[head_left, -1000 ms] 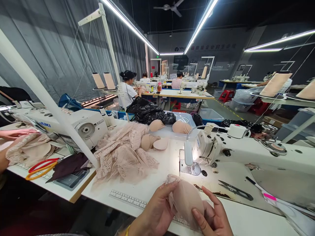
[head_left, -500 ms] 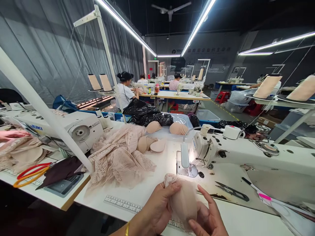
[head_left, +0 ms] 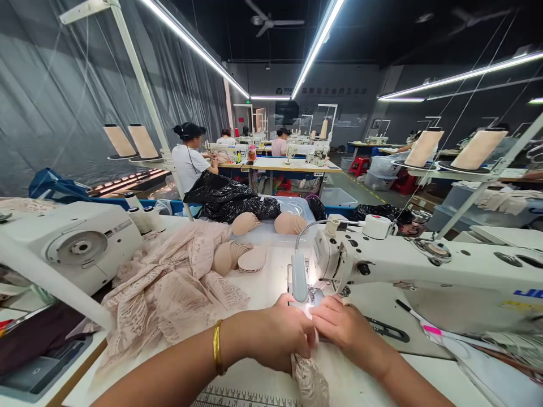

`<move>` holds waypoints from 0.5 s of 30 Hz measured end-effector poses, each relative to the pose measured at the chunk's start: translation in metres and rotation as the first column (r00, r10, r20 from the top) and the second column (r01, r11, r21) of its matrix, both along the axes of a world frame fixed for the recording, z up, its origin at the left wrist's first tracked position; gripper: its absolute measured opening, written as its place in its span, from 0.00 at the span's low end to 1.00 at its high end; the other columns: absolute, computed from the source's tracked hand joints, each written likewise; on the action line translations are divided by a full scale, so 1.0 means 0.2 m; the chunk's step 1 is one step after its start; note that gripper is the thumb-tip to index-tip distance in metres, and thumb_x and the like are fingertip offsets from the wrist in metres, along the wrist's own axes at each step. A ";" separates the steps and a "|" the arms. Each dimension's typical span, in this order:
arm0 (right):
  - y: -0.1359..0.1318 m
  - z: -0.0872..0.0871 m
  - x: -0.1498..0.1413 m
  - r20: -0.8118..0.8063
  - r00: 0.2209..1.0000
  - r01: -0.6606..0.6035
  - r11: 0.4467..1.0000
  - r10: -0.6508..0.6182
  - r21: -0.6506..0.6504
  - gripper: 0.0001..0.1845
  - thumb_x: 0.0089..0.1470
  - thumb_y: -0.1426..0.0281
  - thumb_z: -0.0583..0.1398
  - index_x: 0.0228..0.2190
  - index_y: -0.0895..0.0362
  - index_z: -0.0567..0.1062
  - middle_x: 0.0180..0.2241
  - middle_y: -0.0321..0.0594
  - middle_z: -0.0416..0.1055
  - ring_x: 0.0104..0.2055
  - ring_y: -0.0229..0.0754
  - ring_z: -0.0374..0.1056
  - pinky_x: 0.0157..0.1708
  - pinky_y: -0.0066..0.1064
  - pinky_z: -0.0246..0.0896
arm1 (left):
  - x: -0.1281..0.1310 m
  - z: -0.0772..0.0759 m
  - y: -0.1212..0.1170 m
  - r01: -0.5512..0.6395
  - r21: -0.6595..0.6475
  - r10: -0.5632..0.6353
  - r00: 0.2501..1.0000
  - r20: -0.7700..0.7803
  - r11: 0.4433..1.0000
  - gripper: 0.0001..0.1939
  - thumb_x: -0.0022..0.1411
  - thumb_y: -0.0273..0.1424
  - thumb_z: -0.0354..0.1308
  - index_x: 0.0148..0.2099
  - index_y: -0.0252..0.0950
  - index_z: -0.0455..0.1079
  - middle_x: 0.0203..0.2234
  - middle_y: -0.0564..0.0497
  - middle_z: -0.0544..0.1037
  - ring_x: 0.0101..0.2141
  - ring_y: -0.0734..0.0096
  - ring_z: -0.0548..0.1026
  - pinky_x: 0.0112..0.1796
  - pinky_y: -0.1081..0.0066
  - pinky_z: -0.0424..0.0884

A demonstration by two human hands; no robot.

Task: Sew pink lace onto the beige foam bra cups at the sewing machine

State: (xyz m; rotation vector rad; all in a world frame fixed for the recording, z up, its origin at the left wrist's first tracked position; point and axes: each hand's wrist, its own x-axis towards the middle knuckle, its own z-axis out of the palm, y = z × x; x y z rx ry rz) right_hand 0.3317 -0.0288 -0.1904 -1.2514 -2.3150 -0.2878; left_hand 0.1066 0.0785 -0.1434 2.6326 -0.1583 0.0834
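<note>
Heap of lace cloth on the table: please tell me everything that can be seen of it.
The heap of lace cloth is pale beige-pink, thin and partly see-through, with openwork patterns. It lies loose, crumpled and folded on the white table, left of the lit sewing machine, against the fanned beige pads. The left forearm crosses before its lower edge; contact there is unclear.

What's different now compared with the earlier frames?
The left hand and right hand have moved forward to the lit front of the sewing machine, bringing the lace piece along. Nothing is visibly let go. The lace pile and beige pads stayed on the table.
</note>
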 end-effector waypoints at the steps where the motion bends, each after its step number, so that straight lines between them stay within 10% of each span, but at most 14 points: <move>1: 0.02 0.00 0.00 0.000 1.000 0.006 1.000 -0.006 0.004 0.23 0.70 0.83 0.50 0.34 0.52 0.79 0.34 0.37 0.81 0.37 0.44 0.70 0.35 0.34 0.62 | 0.03 -0.03 0.03 0.005 0.000 -0.005 1.000 -0.006 1.000 0.16 0.50 0.25 0.72 0.21 0.37 0.66 0.36 0.47 0.84 0.39 0.53 0.78 0.48 0.53 0.64; 15: -0.03 -0.08 0.07 -0.062 0.974 0.213 0.973 -0.219 -0.085 0.22 0.66 0.80 0.54 0.43 0.45 0.83 0.35 0.36 0.82 0.37 0.45 0.75 0.40 0.33 0.67 | 0.02 -0.04 0.08 -0.028 0.017 0.027 0.998 0.061 0.999 0.11 0.54 0.27 0.71 0.26 0.39 0.71 0.44 0.48 0.86 0.46 0.48 0.81 0.54 0.52 0.66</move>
